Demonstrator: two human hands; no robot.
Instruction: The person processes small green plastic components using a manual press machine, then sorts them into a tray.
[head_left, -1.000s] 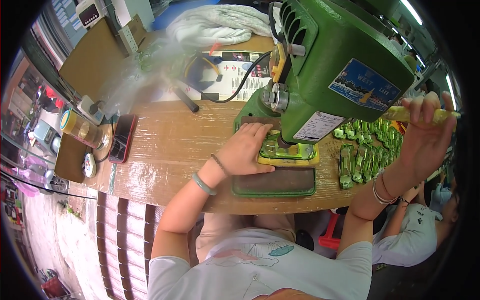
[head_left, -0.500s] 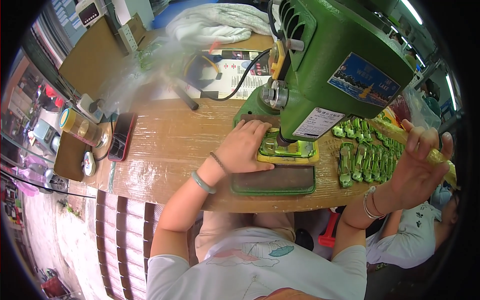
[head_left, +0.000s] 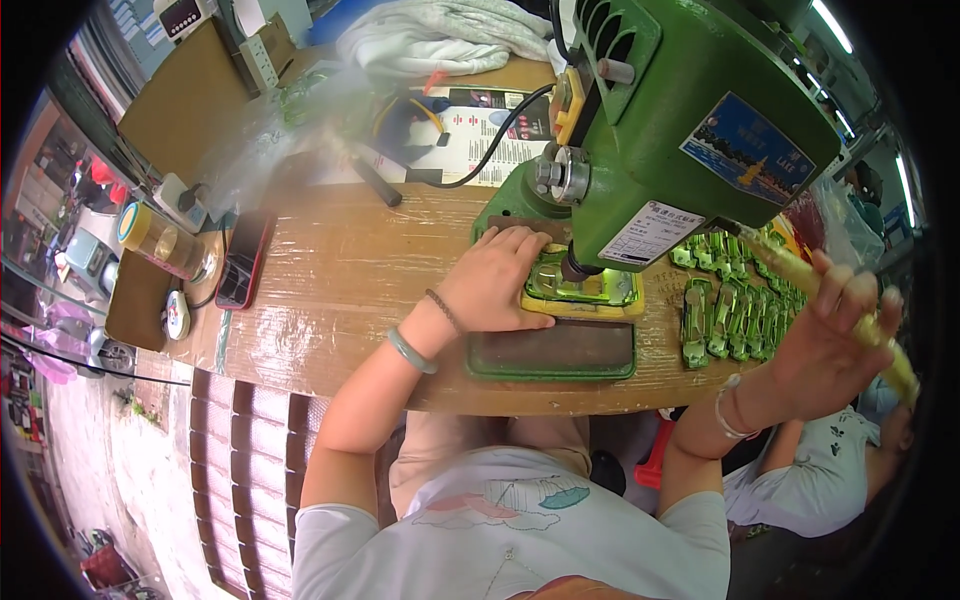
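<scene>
A green bench drill press [head_left: 640, 120] stands before me, its spindle tip [head_left: 578, 266] down over a clear green plastic part [head_left: 612, 290]. That part sits in a yellow holder [head_left: 590, 310] on the machine's base plate [head_left: 550, 350]. My left hand [head_left: 498, 282] grips the holder's left side, with the thumb along its front edge and the fingers behind. Off to the right, my right hand [head_left: 822, 350] is closed around the press's yellow-wrapped lever handle [head_left: 785, 262]. The contact between spindle tip and part is hard to make out.
Several similar green plastic parts [head_left: 735, 325] lie in rows right of the press. On the left are a phone [head_left: 245, 262], a jar [head_left: 155, 240] and a cardboard box [head_left: 140, 305]. A black cable [head_left: 490, 150] runs behind. Another person [head_left: 825, 465] sits at right.
The lever handle has swung slightly downward with my right hand on it. My left hand keeps its hold on the holder. The whole view has shifted a little.
</scene>
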